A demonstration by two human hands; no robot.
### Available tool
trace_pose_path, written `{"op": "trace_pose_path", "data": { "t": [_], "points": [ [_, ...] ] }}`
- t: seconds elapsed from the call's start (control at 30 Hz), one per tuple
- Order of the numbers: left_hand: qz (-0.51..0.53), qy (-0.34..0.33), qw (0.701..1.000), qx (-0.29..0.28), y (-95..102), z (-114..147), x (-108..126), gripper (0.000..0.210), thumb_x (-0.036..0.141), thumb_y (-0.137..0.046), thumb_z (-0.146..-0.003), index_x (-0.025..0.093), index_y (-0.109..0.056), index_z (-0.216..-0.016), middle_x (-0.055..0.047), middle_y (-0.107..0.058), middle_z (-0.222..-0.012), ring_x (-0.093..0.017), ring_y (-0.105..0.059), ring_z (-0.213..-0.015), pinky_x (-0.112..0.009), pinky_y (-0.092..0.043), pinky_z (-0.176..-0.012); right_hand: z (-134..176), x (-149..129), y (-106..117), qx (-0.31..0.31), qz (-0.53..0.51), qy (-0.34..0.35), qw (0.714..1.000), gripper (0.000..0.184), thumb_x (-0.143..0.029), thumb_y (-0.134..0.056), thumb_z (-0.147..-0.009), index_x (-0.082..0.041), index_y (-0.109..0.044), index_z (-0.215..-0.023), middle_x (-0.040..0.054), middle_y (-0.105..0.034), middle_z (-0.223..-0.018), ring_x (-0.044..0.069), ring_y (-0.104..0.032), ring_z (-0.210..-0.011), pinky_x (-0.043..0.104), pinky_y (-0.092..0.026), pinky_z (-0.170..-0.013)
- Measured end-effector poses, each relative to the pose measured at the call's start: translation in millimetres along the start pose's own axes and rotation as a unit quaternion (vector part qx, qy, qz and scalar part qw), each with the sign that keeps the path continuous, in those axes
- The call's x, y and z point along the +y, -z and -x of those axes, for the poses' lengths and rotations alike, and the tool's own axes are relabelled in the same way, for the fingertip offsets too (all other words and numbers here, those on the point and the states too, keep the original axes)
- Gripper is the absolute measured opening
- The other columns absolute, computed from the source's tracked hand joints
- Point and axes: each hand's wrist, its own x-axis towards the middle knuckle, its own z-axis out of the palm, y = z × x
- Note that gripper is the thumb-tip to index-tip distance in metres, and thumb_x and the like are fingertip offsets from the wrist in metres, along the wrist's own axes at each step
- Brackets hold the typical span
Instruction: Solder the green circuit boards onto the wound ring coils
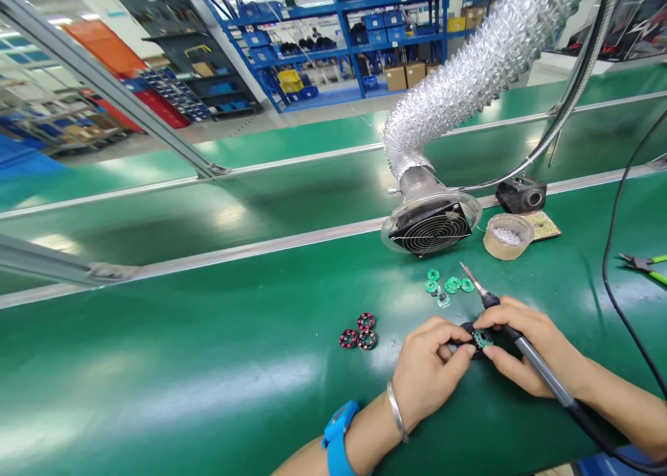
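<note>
My left hand (430, 365), with a silver bangle and a blue watch at the wrist, pinches a small black round part (465, 328). A green ring-shaped circuit board (483, 338) lies at this part, with fingertips of both hands around it. My right hand (545, 347) holds a soldering iron (538, 365) across the palm; its thumb and index finger touch the board's edges. The iron's tip points up and away, apart from the board. Fingers partly hide the black part. Several loose green circuit boards (453, 285) lie just beyond my hands.
Three ring-shaped wound coils (366, 321) lie left of my hands on the green table (208, 365). A fume extractor (435, 229) hangs ahead. Behind right are a round tub (508, 238), a sponge tray (542, 224) and a black stand (521, 195). Green-handled cutters (646, 266) lie far right.
</note>
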Motion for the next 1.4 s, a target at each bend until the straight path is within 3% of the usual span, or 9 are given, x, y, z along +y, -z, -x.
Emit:
{"op": "trace_pose_path", "data": {
  "t": [0.1,0.33,0.57,0.67,0.8,0.97,1.07,1.2,1.4],
  "points": [
    [-0.020,-0.018,0.999,0.020,-2.5,-3,1,0.010,0.014,-0.063,-0.074,0.015,-0.073,-0.072,-0.003,-0.064,-0.073,-0.008,-0.053,-0.055,-0.019,-0.043,-0.053,2,2,-1,-0.003,-0.003,0.009,1.000,0.028,-0.012,-0.057,-0.084,-0.021,-0.053,-0.110,0.0032,-0.061,-0.088,0.016,-0.052,-0.076,0.029,-0.045,-0.068],
    [0.060,0.121,0.990,-0.050,5.9,-8,-5,0.012,0.015,-0.066,-0.071,0.014,-0.066,-0.083,0.004,-0.056,-0.053,-0.008,-0.050,-0.045,-0.016,-0.038,-0.042,1,4,-7,-0.009,0.024,0.022,0.999,0.029,-0.012,-0.058,-0.086,-0.021,-0.054,-0.113,0.0017,-0.061,-0.079,0.016,-0.050,-0.069,0.028,-0.043,-0.062],
    [-0.022,-0.142,0.988,-0.051,9.9,-2,-13,0.018,0.010,-0.060,-0.077,0.015,-0.071,-0.091,-0.006,-0.065,-0.086,-0.009,-0.059,-0.058,-0.018,-0.051,-0.054,-2,0,-8,-0.006,0.031,0.047,0.998,0.027,-0.010,-0.057,-0.087,-0.021,-0.054,-0.112,0.0019,-0.065,-0.083,0.015,-0.051,-0.069,0.028,-0.044,-0.063],
    [-0.099,-0.203,0.974,-0.032,8.5,1,-12,0.015,0.010,-0.061,-0.080,0.017,-0.071,-0.087,-0.007,-0.068,-0.094,-0.012,-0.066,-0.071,-0.020,-0.055,-0.064,-1,1,-7,-0.011,0.041,0.055,0.998,0.024,-0.011,-0.055,-0.088,-0.021,-0.054,-0.110,0.0012,-0.065,-0.081,0.014,-0.051,-0.066,0.027,-0.045,-0.061],
    [-0.183,-0.227,0.956,-0.018,2.3,1,-11,0.008,0.014,-0.065,-0.080,0.019,-0.069,-0.086,-0.005,-0.072,-0.102,-0.016,-0.070,-0.085,-0.024,-0.056,-0.075,3,6,-4,-0.037,0.037,0.037,0.998,0.026,-0.014,-0.055,-0.090,-0.023,-0.053,-0.114,0.0030,-0.069,-0.094,0.016,-0.063,-0.077,0.026,-0.052,-0.068],
    [-0.148,-0.201,0.968,-0.010,-2.5,-5,-16,0.005,0.019,-0.072,-0.074,0.017,-0.070,-0.077,-0.002,-0.075,-0.081,-0.013,-0.069,-0.067,-0.019,-0.055,-0.065,9,13,-1,-0.027,0.052,0.022,0.998,0.030,-0.013,-0.052,-0.089,-0.022,-0.052,-0.118,0.0052,-0.070,-0.102,0.016,-0.069,-0.085,0.023,-0.056,-0.076],
    [-0.097,-0.189,0.975,-0.058,-1.0,0,-20,0.014,0.029,-0.074,-0.074,0.016,-0.070,-0.076,-0.003,-0.075,-0.085,-0.008,-0.066,-0.057,-0.015,-0.053,-0.057,11,16,-1,-0.013,0.075,0.025,0.997,0.029,-0.011,-0.048,-0.089,-0.022,-0.052,-0.116,0.0045,-0.071,-0.097,0.015,-0.071,-0.080,0.021,-0.057,-0.070],
    [-0.182,-0.254,0.938,-0.151,-0.1,18,-20,0.009,0.030,-0.070,-0.077,0.021,-0.069,-0.076,0.001,-0.076,-0.090,-0.012,-0.070,-0.072,-0.019,-0.054,-0.068,10,18,-3,-0.003,0.084,0.028,0.996,0.028,-0.013,-0.047,-0.090,-0.022,-0.053,-0.115,0.0036,-0.072,-0.092,0.015,-0.072,-0.077,0.021,-0.058,-0.068],
    [-0.334,-0.252,0.893,-0.166,7.0,28,-2,0.021,0.037,-0.065,-0.083,0.027,-0.066,-0.101,0.000,-0.074,-0.100,-0.017,-0.068,-0.075,-0.027,-0.051,-0.070,5,16,-5,0.022,0.078,0.046,0.996,0.025,-0.014,-0.048,-0.090,-0.023,-0.054,-0.112,0.0034,-0.072,-0.091,0.016,-0.071,-0.073,0.023,-0.058,-0.064]
  ]
}}
